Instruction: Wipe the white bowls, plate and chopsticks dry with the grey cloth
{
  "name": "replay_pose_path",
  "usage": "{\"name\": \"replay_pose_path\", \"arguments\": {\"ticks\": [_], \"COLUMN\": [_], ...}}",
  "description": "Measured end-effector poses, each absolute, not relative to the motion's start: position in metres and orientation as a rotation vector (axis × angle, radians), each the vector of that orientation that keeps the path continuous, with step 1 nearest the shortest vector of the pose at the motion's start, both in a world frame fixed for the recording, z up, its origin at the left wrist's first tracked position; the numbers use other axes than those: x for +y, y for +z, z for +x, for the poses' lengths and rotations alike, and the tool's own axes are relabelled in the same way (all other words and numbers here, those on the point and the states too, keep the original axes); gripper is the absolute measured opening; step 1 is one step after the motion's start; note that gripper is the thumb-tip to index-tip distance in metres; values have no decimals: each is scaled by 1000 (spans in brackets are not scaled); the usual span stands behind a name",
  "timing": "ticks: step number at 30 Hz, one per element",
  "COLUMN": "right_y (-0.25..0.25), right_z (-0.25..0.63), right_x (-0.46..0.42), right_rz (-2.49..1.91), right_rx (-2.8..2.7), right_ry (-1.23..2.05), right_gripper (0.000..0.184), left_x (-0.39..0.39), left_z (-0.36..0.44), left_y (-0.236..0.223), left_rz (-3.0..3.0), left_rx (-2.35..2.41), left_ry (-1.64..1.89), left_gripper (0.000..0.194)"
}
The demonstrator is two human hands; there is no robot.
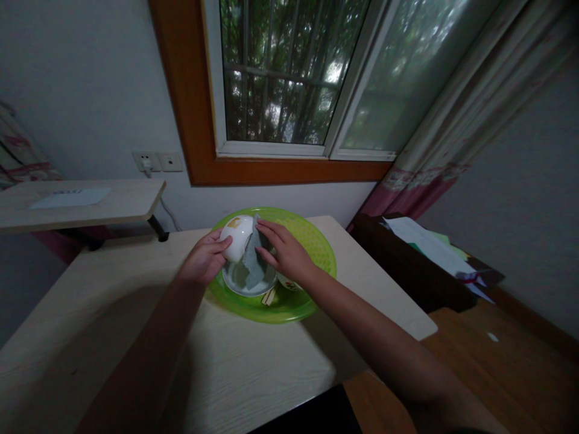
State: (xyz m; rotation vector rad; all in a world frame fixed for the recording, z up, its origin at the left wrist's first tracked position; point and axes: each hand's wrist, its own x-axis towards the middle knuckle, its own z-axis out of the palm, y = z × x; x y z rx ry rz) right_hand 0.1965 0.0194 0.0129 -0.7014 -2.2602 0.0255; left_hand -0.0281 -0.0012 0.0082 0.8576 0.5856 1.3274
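Observation:
My left hand (204,258) grips a small white bowl (237,235) with a yellow mark, tilted on its side over a green plastic basin (316,241). My right hand (284,252) presses a grey cloth (252,260) against the bowl's opening, fingers together on the cloth. Under the cloth a white plate or bowl (235,282) lies in the basin. Wooden chopstick ends (269,296) and part of another small dish (289,283) show beneath my right wrist.
The basin stands on a light wooden table (136,337) below a window (289,78). A second raised tabletop (117,202) with a paper is at the left. A dark box with papers (416,253) stands on the floor at the right, beside a curtain (452,138).

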Motion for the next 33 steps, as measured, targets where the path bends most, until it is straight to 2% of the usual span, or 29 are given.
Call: {"name": "replay_pose_path", "arguments": {"ticks": [5, 23, 29, 33], "right_y": [7, 0, -1, 2], "right_z": [200, 200, 199, 197], "right_x": [27, 27, 22, 19], "right_rz": [-786, -937, -695, -572], "right_rx": [-2181, -2238, -2386, -2407], "right_ry": [91, 243, 274, 306], "right_gripper": [52, 13, 23, 21], "left_x": [0, 3, 3, 1], "left_z": [-30, -33, -31, -29], "left_y": [8, 8, 8, 7], "left_rz": [851, 773, 767, 788], "left_rx": [587, 550, 556, 591], "left_ry": [1334, 1405, 1423, 1415], "left_gripper": [49, 44, 43, 43]}}
